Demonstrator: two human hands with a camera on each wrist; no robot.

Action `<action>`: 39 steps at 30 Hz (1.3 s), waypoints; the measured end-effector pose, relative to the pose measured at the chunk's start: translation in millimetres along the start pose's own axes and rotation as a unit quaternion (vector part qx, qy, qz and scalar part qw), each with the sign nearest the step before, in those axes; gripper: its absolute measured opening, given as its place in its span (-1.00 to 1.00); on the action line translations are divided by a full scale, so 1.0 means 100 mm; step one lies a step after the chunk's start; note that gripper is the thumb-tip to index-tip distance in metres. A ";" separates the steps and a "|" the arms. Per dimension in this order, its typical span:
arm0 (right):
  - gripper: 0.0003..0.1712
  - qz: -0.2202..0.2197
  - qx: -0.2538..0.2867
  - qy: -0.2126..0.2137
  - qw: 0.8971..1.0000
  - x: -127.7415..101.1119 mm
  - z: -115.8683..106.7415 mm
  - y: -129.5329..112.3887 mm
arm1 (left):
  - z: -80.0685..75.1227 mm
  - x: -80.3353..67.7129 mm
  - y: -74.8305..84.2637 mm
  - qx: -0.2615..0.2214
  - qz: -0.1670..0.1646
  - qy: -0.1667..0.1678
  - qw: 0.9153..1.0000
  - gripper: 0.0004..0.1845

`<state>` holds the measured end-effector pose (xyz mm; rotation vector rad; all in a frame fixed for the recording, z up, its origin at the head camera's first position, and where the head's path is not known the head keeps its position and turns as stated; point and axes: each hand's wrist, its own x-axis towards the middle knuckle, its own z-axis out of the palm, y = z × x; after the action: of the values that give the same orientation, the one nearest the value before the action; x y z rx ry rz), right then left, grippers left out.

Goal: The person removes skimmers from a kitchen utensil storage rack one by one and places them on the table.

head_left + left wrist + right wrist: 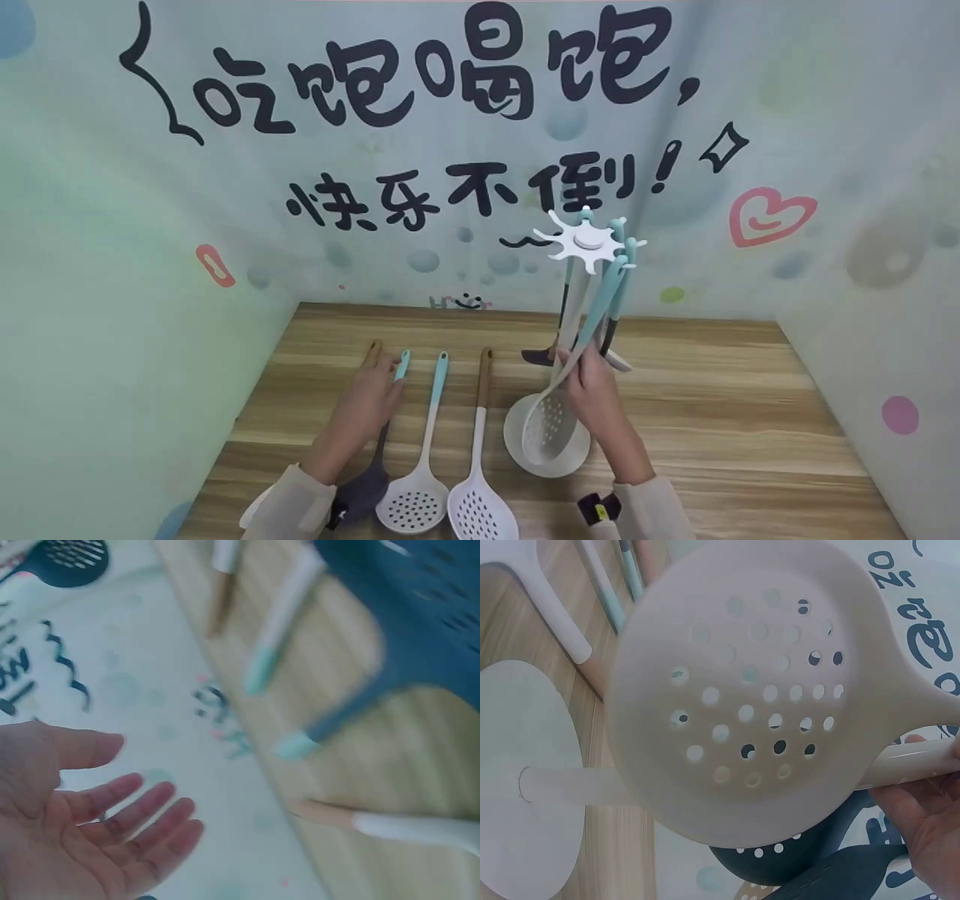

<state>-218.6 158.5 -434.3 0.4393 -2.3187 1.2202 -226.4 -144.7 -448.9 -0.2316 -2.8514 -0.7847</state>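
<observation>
From the head camera, the right hand grips the handle of a white skimmer that leans from the rack down over the rack's round base on the wooden bench. The left hand lies with straight fingers over a dark spatula; beside it lie a round strainer and a slotted turner, side by side, handles pointing to the wall. In the left wrist view, the left hand is spread, palm up and empty, above the bench edge; blurred handles and the dark spatula lie beyond it. In the right wrist view, the skimmer fills the frame, its handle pinched by the right hand, with the base below it and dark utensils hanging behind.
</observation>
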 end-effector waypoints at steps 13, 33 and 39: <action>-0.80 0.000 0.004 -0.003 1.000 -0.01 -0.01 0.01 | 0.03 0.14 1.00 -0.167 0.161 0.019 0.973 -0.59; -0.52 0.003 -0.012 0.004 1.000 0.00 -0.01 0.00 | 0.17 0.35 1.81 -0.330 0.235 0.020 0.914 -0.48; -0.54 0.003 -0.012 0.002 1.000 -0.01 -0.02 0.00 | 0.18 0.37 1.90 -0.336 0.226 0.013 0.914 -0.48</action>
<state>-217.0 160.2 -433.6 0.4203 -2.3303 1.1943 -227.9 29.6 -363.0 -0.9137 -2.2368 -1.5855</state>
